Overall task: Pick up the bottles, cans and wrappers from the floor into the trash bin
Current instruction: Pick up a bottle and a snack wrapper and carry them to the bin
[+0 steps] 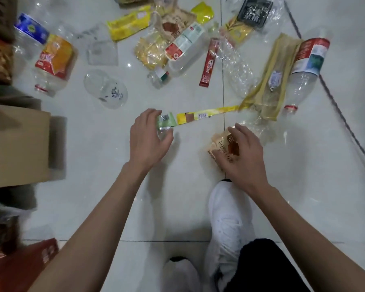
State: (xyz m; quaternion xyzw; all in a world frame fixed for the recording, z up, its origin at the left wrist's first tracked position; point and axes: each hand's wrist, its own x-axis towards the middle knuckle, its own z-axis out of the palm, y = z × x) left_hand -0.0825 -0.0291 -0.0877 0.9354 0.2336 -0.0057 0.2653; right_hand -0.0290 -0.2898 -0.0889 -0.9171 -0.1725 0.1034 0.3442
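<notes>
My left hand is closed around a small clear bottle with a green label near the middle of the floor. My right hand grips a crumpled beige and brown wrapper just above my white shoe. A long yellow wrapper strip lies between the two hands. Further away the white tiles are strewn with clear plastic bottles, yellow wrappers and a red coffee sachet. A cardboard box stands open at the left edge.
Two white shoes stand on the tiles below my hands. A clear plastic cup lies near the box. A red carton and dark clutter fill the lower left. A dark cable runs diagonally at the right.
</notes>
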